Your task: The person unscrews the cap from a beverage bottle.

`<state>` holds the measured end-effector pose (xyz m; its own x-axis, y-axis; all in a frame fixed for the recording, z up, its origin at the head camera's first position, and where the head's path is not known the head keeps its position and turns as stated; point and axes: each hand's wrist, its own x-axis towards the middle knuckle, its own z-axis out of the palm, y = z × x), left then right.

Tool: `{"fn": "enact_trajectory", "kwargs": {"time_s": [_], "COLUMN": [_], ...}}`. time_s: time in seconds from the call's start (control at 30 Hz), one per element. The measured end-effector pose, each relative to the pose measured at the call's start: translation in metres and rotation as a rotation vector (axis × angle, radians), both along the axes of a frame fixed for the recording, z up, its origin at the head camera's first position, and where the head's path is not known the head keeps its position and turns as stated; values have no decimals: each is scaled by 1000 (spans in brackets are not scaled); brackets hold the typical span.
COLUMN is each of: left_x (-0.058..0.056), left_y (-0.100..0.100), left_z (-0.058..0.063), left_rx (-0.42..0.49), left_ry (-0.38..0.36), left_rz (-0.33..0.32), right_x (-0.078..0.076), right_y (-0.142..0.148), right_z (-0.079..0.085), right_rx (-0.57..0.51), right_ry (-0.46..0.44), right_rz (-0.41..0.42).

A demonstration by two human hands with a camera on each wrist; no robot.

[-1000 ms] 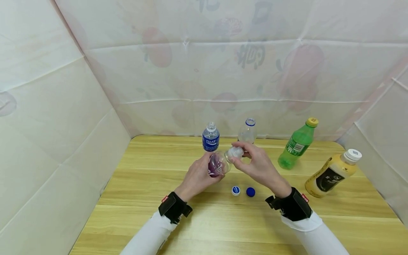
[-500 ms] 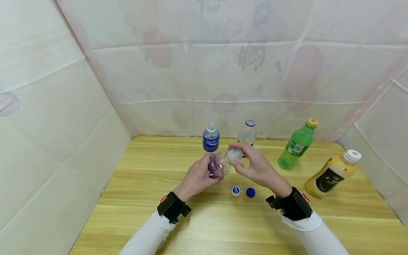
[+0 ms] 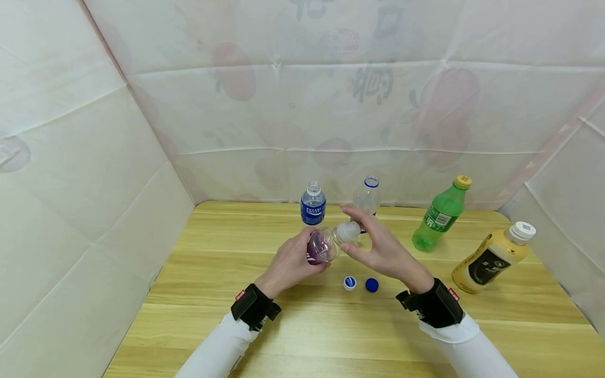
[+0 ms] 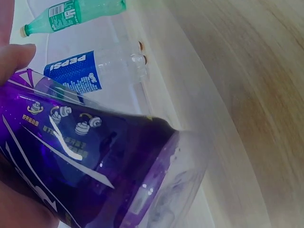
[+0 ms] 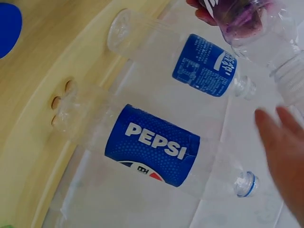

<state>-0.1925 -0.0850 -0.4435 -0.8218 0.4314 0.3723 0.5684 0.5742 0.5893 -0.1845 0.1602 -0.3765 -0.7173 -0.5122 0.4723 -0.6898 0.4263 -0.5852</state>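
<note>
Purple bottle (image 3: 320,245): held tilted over tabletop (image 3: 307,341), approx. centre, your L hand (image 3: 289,262) having its fingers clamped round the body. Your R hand (image 3: 386,248) is at the clear cap (image 3: 348,231), fingers apart, index off it; thumb contact: can't tell. Progress (judged): 2 of 5 btls uncapped, i.e. Pocari btl (image 3: 312,211) and Pepsi btl (image 5: 152,145), both upright at back. Remaining: purple bottle's cap on, tightness n/k; green btl (image 3: 438,216) and yellow btl (image 3: 486,265), far R, also capped. Loose caps nearer you, side by side, not touching: blue-and-white cap (image 3: 350,283), blue cap (image 3: 372,285). Obstruction: R hand partly hides Pepsi btl (head view); otherwise, nothing seems to block your fingers.
</note>
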Motion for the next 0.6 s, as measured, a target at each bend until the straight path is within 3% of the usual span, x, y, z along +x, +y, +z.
{"fn": "enact_trajectory", "kwargs": {"time_s": [0.17, 0.27, 0.6], "left_x": [1, 1, 2], "left_y": [-1, 0, 5], "left_z": [0, 0, 0], "left_rx": [-55, -75, -87], "left_ry": [54, 81, 81], "left_rz": [37, 52, 43], "right_x": [1, 2, 2], "right_y": [1, 1, -3], "right_z": [-2, -2, -5], "right_rx": [-50, -44, 36], "right_ry": [-105, -114, -68], "right_rz": [-188, -264, -290]}}
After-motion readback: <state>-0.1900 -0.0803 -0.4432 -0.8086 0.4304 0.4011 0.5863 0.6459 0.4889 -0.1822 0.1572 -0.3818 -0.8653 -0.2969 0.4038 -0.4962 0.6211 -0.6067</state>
